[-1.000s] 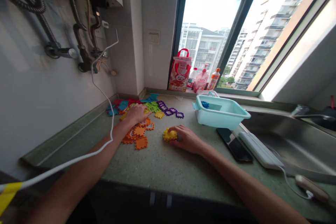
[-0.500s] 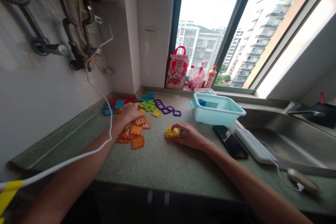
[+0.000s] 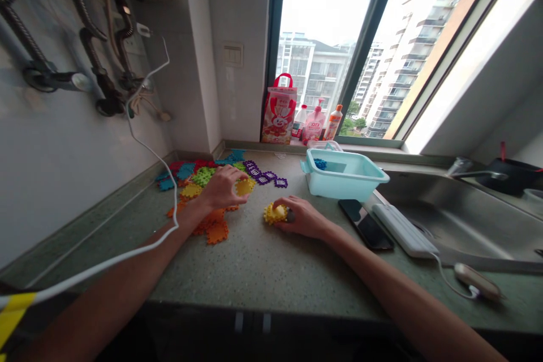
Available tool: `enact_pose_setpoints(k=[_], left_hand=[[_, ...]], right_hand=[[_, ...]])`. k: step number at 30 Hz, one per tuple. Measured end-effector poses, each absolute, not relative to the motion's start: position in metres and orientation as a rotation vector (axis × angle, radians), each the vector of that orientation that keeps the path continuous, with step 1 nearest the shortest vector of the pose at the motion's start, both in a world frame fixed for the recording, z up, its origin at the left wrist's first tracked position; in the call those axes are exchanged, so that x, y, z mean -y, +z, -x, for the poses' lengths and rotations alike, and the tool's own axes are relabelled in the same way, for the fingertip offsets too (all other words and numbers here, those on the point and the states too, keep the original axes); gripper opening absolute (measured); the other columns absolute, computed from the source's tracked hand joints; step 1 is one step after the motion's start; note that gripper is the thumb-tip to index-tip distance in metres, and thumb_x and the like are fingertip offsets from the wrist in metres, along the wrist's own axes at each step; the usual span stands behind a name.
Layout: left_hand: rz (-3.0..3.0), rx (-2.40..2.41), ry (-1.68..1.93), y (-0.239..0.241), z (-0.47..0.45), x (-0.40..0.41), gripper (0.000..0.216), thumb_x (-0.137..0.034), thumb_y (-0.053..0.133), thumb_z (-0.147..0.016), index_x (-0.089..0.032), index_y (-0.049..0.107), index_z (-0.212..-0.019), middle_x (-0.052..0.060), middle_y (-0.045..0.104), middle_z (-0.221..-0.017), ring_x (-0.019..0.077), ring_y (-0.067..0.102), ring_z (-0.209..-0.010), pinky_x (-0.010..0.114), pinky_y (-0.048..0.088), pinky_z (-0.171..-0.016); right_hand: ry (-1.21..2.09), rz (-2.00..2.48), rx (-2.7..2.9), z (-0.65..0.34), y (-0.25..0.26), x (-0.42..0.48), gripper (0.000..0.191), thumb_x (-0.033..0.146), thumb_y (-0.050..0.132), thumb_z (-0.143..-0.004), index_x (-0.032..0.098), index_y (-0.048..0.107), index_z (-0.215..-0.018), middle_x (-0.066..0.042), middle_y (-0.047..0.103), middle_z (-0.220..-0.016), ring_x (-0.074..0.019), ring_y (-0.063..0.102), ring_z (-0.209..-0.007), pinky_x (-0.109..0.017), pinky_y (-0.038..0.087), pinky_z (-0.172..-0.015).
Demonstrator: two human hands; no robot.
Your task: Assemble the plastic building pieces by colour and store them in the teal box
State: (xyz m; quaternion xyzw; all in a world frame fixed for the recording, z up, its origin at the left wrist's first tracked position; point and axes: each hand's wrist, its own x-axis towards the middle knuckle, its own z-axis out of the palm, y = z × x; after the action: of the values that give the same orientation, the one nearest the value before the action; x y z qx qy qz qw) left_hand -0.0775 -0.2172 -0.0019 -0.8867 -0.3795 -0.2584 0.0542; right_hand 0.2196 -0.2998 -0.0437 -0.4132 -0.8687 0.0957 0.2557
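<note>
Left hand (image 3: 220, 189): lifted off the orange tiles (image 3: 214, 226) since a second ago, now raised over the pile, fingers pinched on one yellow tile (image 3: 245, 185) held just above the counter (image 3: 263, 266).
Right hand (image 3: 301, 218): unchanged in place, resting on the counter, fingers curled narrow around a stack of yellow pieces (image 3: 275, 214).
Tile pile: spread near the wall corner; green tiles (image 3: 204, 175), purple tiles (image 3: 263, 174), blue and red ones behind; more orange now uncovered where the left hand lay.
Teal tub (image 3: 341, 172): right of the pile, near the right hand, something blue inside.
Phone (image 3: 365, 225): flat on the counter beside the right wrist, next to a white flat device (image 3: 401, 229).
White cable (image 3: 139, 141): hanging across the left forearm.
</note>
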Motion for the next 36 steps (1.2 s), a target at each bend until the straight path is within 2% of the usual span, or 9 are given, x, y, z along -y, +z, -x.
enact_pose_setpoints(k=[4, 6, 9, 12, 14, 18, 24, 29, 36], left_hand=[[2.921, 0.994, -0.652, -0.01, 0.06, 0.234, 0.041, -0.048, 0.08, -0.075, -0.024, 0.074, -0.108, 0.007, 0.076, -0.112, 0.032, 0.063, -0.116, 0.046, 0.042, -0.109], [3.014, 0.973, -0.613, -0.016, 0.052, 0.24, 0.051, -0.047, 0.081, -0.073, -0.026, 0.072, -0.119, 0.006, 0.077, -0.112, 0.0316, 0.063, -0.118, 0.046, 0.041, -0.111], [3.158, 0.983, -0.658, -0.022, 0.043, 0.245, 0.086, -0.05, 0.083, -0.073, -0.028, 0.051, -0.15, 0.004, 0.078, -0.113, 0.0295, 0.062, -0.127, 0.043, 0.038, -0.117], [3.239, 0.936, -0.712, -0.021, 0.041, 0.245, 0.104, -0.055, 0.084, -0.074, -0.028, 0.033, -0.162, 0.004, 0.075, -0.122, 0.029, 0.057, -0.135, 0.043, 0.033, -0.121], [3.214, 0.895, -0.728, -0.017, 0.045, 0.241, 0.091, -0.053, 0.077, -0.082, -0.027, 0.037, -0.16, 0.006, 0.073, -0.128, 0.0287, 0.057, -0.134, 0.042, 0.034, -0.12], [2.954, 1.072, -0.695, -0.012, 0.06, 0.223, 0.046, -0.037, 0.047, -0.1, -0.025, 0.061, -0.143, 0.008, 0.072, -0.127, 0.0272, 0.061, -0.123, 0.042, 0.041, -0.11], [2.694, 1.312, -0.491, -0.026, 0.073, 0.203, 0.038, -0.034, 0.044, -0.1, -0.025, 0.074, -0.121, 0.009, 0.073, -0.126, 0.029, 0.06, -0.119, 0.044, 0.042, -0.104], [2.692, 1.261, -0.418, -0.023, 0.072, 0.206, 0.037, -0.035, 0.043, -0.1, -0.025, 0.079, -0.103, 0.009, 0.075, -0.113, 0.0304, 0.061, -0.113, 0.045, 0.041, -0.1], [2.851, 1.041, -0.35, -0.009, 0.06, 0.233, 0.032, -0.037, 0.052, -0.099, -0.029, 0.08, -0.112, 0.005, 0.074, -0.109, 0.0258, 0.061, -0.108, 0.041, 0.039, -0.099]], right_hand=[[0.162, 1.161, 2.289, -0.232, -0.04, 0.293, 0.038, 0.033, 0.082, -0.081, 0.026, 0.069, -0.116, -0.006, 0.073, -0.102, -0.0229, 0.068, -0.093, -0.034, 0.053, -0.087], [0.136, 1.164, 2.225, -0.238, -0.036, 0.291, 0.037, 0.03, 0.081, -0.082, 0.025, 0.068, -0.117, -0.006, 0.073, -0.104, -0.0227, 0.068, -0.092, -0.034, 0.053, -0.087], [0.108, 1.138, 2.145, -0.24, -0.031, 0.292, 0.036, 0.031, 0.079, -0.084, 0.025, 0.067, -0.118, -0.007, 0.074, -0.107, -0.0232, 0.068, -0.093, -0.036, 0.053, -0.089], [0.084, 1.1, 2.104, -0.232, -0.028, 0.296, 0.034, 0.032, 0.079, -0.085, 0.025, 0.066, -0.116, -0.006, 0.074, -0.107, -0.0235, 0.067, -0.094, -0.036, 0.052, -0.089], [0.091, 1.065, 2.089, -0.222, -0.03, 0.298, 0.034, 0.032, 0.079, -0.085, 0.026, 0.066, -0.116, -0.006, 0.073, -0.108, -0.0232, 0.067, -0.095, -0.035, 0.052, -0.09], [0.137, 1.045, 2.127, -0.201, -0.04, 0.298, 0.035, 0.031, 0.079, -0.087, 0.027, 0.065, -0.119, -0.007, 0.072, -0.114, -0.0241, 0.066, -0.104, -0.036, 0.051, -0.096], [0.246, 1.157, 2.294, -0.187, -0.051, 0.296, 0.043, 0.034, 0.082, -0.085, 0.027, 0.065, -0.124, -0.008, 0.071, -0.111, -0.0241, 0.067, -0.1, -0.035, 0.053, -0.091], [0.243, 1.176, 2.309, -0.191, -0.048, 0.295, 0.045, 0.034, 0.082, -0.084, 0.026, 0.064, -0.125, -0.007, 0.073, -0.11, -0.0239, 0.068, -0.099, -0.034, 0.052, -0.089], [0.132, 1.192, 2.203, -0.22, -0.043, 0.288, 0.041, 0.029, 0.082, -0.081, 0.026, 0.066, -0.118, -0.006, 0.074, -0.108, -0.0241, 0.069, -0.096, -0.035, 0.052, -0.089]])
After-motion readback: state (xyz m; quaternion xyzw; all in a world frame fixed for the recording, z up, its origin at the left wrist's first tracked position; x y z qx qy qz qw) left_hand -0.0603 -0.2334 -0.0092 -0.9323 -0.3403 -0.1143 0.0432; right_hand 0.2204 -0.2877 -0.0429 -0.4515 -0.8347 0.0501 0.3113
